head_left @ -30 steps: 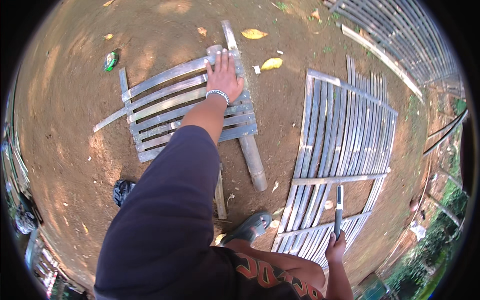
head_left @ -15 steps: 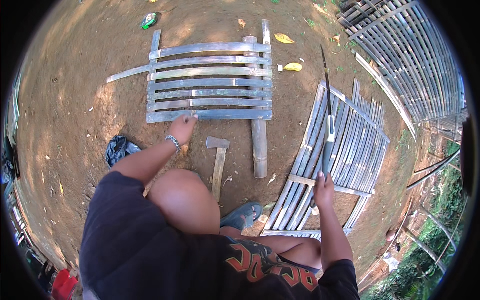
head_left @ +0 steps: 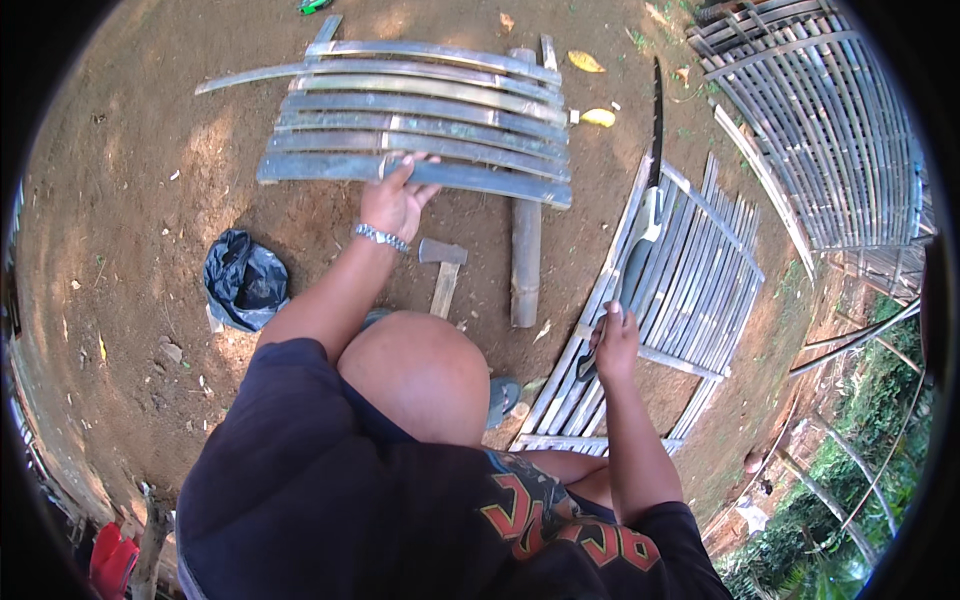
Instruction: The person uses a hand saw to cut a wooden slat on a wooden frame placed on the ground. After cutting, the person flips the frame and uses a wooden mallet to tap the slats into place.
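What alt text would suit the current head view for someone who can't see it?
The left hand holds the near edge of a slatted bamboo panel, while the right hand grips a long-bladed tool, apparently a saw. An axe and an open black plastic bag are on brown earth, with a larger bamboo panel at right.

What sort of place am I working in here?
Likely an outdoor yard with a rural look: bare brown earth ground, a weathered grey bamboo-slat panel at your left hand, and green leafy plants along the lower right.
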Demonstrator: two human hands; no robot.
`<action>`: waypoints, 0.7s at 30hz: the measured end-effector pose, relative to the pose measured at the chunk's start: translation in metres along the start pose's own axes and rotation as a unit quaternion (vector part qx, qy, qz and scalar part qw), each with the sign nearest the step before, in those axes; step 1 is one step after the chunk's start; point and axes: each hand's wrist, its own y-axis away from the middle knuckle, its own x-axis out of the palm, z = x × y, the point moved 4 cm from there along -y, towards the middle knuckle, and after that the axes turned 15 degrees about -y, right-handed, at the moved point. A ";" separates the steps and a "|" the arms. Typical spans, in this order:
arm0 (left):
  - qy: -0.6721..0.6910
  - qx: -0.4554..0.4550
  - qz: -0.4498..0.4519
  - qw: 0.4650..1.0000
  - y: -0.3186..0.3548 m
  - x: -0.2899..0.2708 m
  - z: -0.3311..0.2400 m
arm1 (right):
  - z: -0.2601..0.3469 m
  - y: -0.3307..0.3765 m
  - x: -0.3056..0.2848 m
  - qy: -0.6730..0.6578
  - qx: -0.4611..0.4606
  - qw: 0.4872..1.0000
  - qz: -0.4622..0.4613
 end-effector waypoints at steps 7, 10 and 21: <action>-0.070 0.033 0.196 0.977 0.005 0.008 -0.072 | -0.006 0.004 -0.022 0.014 -0.020 0.999 -0.046; -0.129 0.028 0.288 0.949 0.002 -0.003 -0.098 | -0.021 -0.008 -0.039 -0.021 -0.010 0.998 -0.056; -0.285 -0.166 0.367 0.870 -0.058 -0.072 -0.057 | -0.032 -0.021 -0.029 -0.062 0.035 0.991 -0.109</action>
